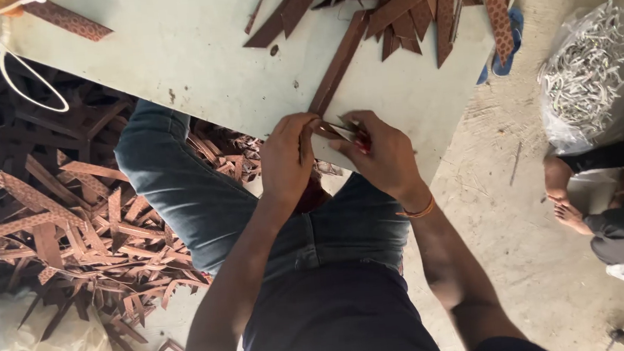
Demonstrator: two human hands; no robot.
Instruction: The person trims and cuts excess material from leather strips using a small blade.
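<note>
Head view is showing both hands meeting at the centre of the frame, at the near edge of the pale board (188,51). Left hand (286,159) is closing its fingers around the lower end of a brown strip (338,64), which is running up-right from the grip. Right hand (384,154) is pinching a small red-handled tool (360,140) just beside that end.

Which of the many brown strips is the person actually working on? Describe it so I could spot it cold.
Start at the pale green table and find its near edge, where the left hand and right hand meet. The worked strip is the long dark brown one running from those hands diagonally up toward the strip pile. Unlike its neighbours, it lies apart from the heap and its lower end is pinched between both hands.
</note>
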